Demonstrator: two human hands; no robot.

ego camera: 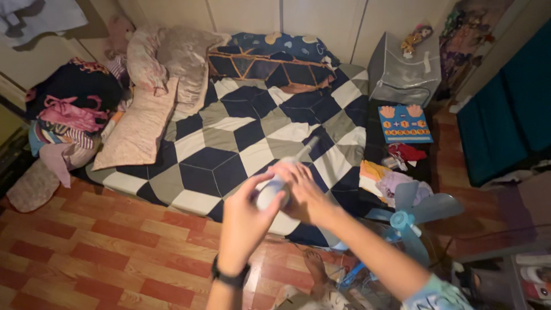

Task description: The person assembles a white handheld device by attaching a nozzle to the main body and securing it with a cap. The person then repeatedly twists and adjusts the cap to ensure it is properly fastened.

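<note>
A mattress (229, 143) covered in a navy, grey and white cube-patterned sheet is shown lying on a floor (103, 247) of red-brown wood-look tiles, with pink pillows (155, 86) at its head and a heap of clothes (69, 115) at its far left. A blue fan (416, 215) with bare blades is seen at lower right, just beside a low black surface bearing a blue counting board (404, 123). In the centre foreground, above the mattress edge, a whitish cylindrical object (275, 186) with a thin rod projecting from its upper end is held. The left hand (249, 215) is wrapped around its lower part; the right hand (304, 192) is closed over its upper part. A dark band is worn on the left wrist.
</note>
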